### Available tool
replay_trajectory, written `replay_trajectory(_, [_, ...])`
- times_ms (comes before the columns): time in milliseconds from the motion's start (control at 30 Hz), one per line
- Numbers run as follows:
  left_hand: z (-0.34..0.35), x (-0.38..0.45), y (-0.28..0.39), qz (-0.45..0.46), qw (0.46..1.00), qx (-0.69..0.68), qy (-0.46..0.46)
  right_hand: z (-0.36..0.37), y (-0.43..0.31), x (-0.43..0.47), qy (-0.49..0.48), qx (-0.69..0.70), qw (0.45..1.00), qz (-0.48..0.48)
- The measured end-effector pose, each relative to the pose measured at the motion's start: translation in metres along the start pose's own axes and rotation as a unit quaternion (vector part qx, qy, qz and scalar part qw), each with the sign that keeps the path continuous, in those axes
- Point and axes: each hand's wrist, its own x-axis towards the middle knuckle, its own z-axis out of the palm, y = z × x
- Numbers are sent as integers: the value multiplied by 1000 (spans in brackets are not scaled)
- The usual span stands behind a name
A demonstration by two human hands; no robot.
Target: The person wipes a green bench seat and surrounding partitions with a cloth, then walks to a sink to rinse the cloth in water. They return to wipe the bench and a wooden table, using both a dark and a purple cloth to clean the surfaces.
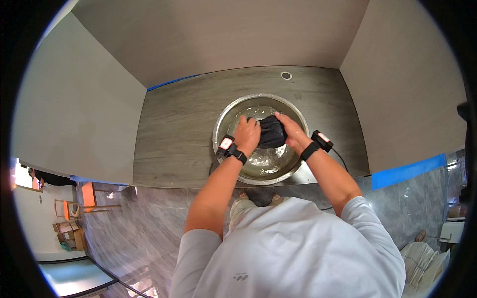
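A round stainless steel basin [223, 118] stands near the front edge of the wood-grain tabletop, with clear water [262, 159] in it. Over the water I hold a dark, bunched piece of cloth [272, 133]. My left hand [247, 135] has its fingers curled onto the cloth's left end. At the opposite side my right hand [291, 131] grips the cloth, its thumb along the upper edge. Whether the cloth's underside touches the water cannot be seen. Each wrist wears a black strap with a small box-shaped device on it.
Grey panels [238, 35] enclose the wood-grain tabletop [175, 130] at the back and both sides. A white-rimmed round hole [286, 76] lies behind the basin. A black cable [341, 158] runs from the right wrist device over the table's front. Orange-topped furniture [88, 195] and cardboard boxes [70, 232] stand far left.
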Motion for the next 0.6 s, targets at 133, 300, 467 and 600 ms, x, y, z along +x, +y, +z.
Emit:
replay_trajectory(133, [-3, -15, -29, -16, 991, 99, -89, -31, 0, 7, 53, -246, 967, -42])
replay_trajectory(300, [5, -32, -37, 7, 948, 247, -202, -48, 34, 19, 111, -580, 803, -78])
replay_trajectory(467, [19, -42, -35, 88, 895, 173, -402, -51, 59, 23, 135, -687, 714, -21])
replay_trajectory(600, [20, -33, -37, 11, 873, 121, -472, -60, 64, 28, 117, -731, 668, -73])
